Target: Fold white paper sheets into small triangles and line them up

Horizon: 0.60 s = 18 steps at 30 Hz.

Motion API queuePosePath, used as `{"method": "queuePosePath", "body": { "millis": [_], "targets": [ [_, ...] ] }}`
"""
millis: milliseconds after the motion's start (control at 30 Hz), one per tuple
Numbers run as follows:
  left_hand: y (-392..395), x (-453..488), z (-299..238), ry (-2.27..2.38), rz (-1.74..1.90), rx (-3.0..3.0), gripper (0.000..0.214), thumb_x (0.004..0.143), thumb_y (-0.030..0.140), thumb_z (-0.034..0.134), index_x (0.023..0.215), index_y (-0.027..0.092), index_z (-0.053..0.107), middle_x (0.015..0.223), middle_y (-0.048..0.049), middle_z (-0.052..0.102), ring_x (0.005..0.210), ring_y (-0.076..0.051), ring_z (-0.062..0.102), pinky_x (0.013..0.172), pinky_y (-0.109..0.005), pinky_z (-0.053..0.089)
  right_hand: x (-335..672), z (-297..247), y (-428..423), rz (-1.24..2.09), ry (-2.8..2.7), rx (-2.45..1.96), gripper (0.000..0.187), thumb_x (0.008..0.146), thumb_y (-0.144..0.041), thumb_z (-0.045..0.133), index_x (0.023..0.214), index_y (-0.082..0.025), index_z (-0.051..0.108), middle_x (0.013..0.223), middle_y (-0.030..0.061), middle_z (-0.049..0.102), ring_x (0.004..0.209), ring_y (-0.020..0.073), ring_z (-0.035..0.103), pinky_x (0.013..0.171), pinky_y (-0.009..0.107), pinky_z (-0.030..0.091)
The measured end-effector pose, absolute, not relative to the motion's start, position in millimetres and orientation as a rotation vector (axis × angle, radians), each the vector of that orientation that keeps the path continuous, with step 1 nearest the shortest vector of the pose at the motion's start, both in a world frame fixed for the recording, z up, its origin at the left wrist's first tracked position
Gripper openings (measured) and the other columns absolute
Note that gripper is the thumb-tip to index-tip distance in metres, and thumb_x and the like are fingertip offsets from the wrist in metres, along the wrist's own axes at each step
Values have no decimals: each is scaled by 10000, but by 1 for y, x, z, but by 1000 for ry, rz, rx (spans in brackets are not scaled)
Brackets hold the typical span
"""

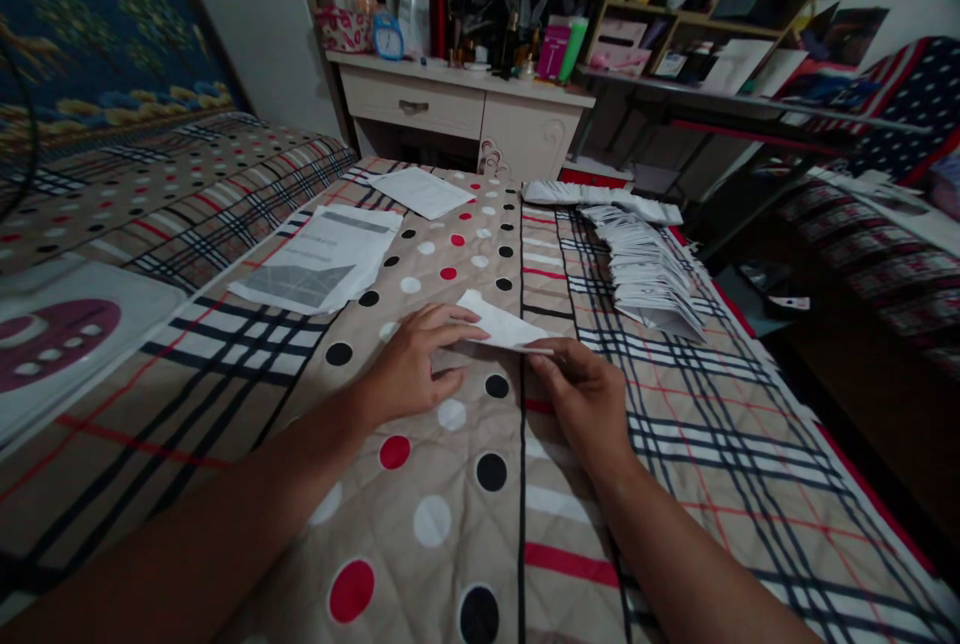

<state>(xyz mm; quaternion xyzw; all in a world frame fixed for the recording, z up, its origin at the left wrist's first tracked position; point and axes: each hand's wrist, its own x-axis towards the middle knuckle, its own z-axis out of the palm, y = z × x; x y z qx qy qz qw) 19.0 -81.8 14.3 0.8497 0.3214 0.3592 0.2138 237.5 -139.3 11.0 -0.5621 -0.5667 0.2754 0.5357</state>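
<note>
A small white folded paper lies on the quilted bedspread with dots and plaid. My left hand rests flat on the paper's left part, fingers stretched out and pressing it down. My right hand pinches the paper's right edge between thumb and fingers. A long overlapping row of folded white papers runs along the bed's right side, beyond my right hand.
Printed sheets and another white sheet lie farther up the bed. A white board with a maroon pattern sits at the left. A cluttered dresser and shelves stand behind. The bed's right edge drops to a dark floor.
</note>
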Motion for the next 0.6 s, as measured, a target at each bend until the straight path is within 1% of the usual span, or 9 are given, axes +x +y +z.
{"method": "queuePosePath", "body": {
  "millis": [33, 67, 167, 267, 333, 400, 467, 533, 600],
  "targets": [
    [-82, 19, 15, 925, 1043, 2318, 413, 727, 128, 693, 1129, 224, 688, 1194, -83, 664, 1143, -248, 588, 1026, -449, 448, 236, 13, -141, 651, -1258, -1344, 54, 800, -237, 675, 816, -229, 725, 794, 16, 716, 755, 186, 649, 712, 314, 508],
    [-83, 20, 15, 973, 1097, 2249, 384, 745, 166, 708, 1124, 221, 689, 1169, -82, 677, 1122, -242, 602, 1015, -434, 459, 235, 16, -143, 638, -1175, -1336, 64, 796, -287, 699, 803, -227, 719, 755, 8, 708, 706, 174, 633, 661, 293, 495],
    [-83, 21, 15, 1100, 1240, 1897, 280, 782, 270, 715, 1051, 193, 709, 1052, -75, 720, 962, -207, 662, 880, -344, 524, 232, 19, -146, 679, -982, -1287, 158, 748, -353, 763, 795, -215, 701, 681, -11, 681, 606, 143, 583, 558, 249, 445],
    [-80, 21, 14, 1089, 1294, 1501, 302, 765, 320, 726, 1025, 167, 702, 969, -59, 730, 763, -155, 662, 655, -245, 521, 229, 19, -146, 909, -851, -1195, 236, 731, -349, 780, 904, -222, 682, 609, -42, 640, 503, 109, 525, 478, 212, 397],
    [-77, 19, 15, 1055, 1300, 1303, 343, 736, 322, 744, 1033, 159, 686, 897, -40, 724, 669, -122, 636, 568, -206, 483, 228, 19, -145, 1062, -829, -1095, 275, 774, -348, 740, 1015, -237, 666, 619, -46, 637, 483, 100, 524, 459, 198, 396],
    [-74, 17, 17, 1013, 1251, 1166, 400, 712, 322, 762, 1064, 161, 666, 851, -26, 716, 633, -114, 629, 548, -198, 477, 228, 19, -144, 1151, -861, -1013, 306, 831, -356, 675, 1117, -252, 643, 702, -27, 672, 488, 98, 549, 471, 205, 431],
    [-71, 13, 18, 954, 1129, 1096, 468, 691, 333, 780, 1106, 164, 646, 839, -26, 716, 621, -124, 640, 551, -211, 492, 228, 20, -144, 1168, -939, -976, 364, 849, -344, 656, 1205, -284, 612, 889, 9, 718, 536, 105, 599, 534, 240, 497],
    [-70, 11, 18, 906, 990, 1096, 512, 688, 337, 787, 1146, 166, 633, 835, -35, 719, 610, -131, 648, 551, -220, 498, 228, 22, -143, 1130, -1062, -966, 463, 813, -307, 707, 1260, -338, 593, 1150, 40, 695, 669, 130, 660, 641, 285, 545],
    [-69, 10, 16, 874, 877, 1148, 522, 700, 330, 785, 1170, 162, 631, 815, -40, 717, 605, -133, 650, 547, -217, 490, 228, 23, -144, 1047, -1212, -971, 522, 773, -268, 752, 1266, -372, 614, 1333, 52, 611, 870, 174, 681, 747, 319, 556]
  ]
}}
